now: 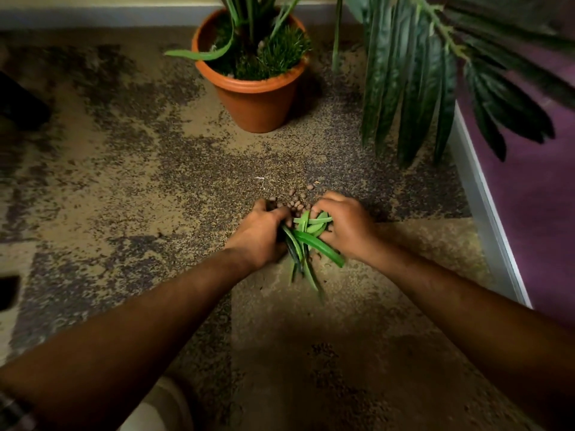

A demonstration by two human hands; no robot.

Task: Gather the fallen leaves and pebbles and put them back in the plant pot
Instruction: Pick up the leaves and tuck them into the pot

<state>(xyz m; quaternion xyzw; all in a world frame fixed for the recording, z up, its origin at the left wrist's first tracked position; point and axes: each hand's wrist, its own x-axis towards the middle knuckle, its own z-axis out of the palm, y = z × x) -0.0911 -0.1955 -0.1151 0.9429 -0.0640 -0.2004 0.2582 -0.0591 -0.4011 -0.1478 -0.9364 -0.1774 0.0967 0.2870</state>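
A bunch of long green leaves lies on the carpet between my two hands. My left hand closes around the bunch from the left. My right hand grips its upper ends from the right. Small brown pebbles sit scattered on the carpet just beyond my fingers, some hidden under them. The terracotta plant pot stands farther back, holding green stems and moss.
A large dark-green palm frond hangs over the floor at the right. A white skirting edge and purple surface border the right side. Mottled carpet spreads to the left. A dark object sits at the far left.
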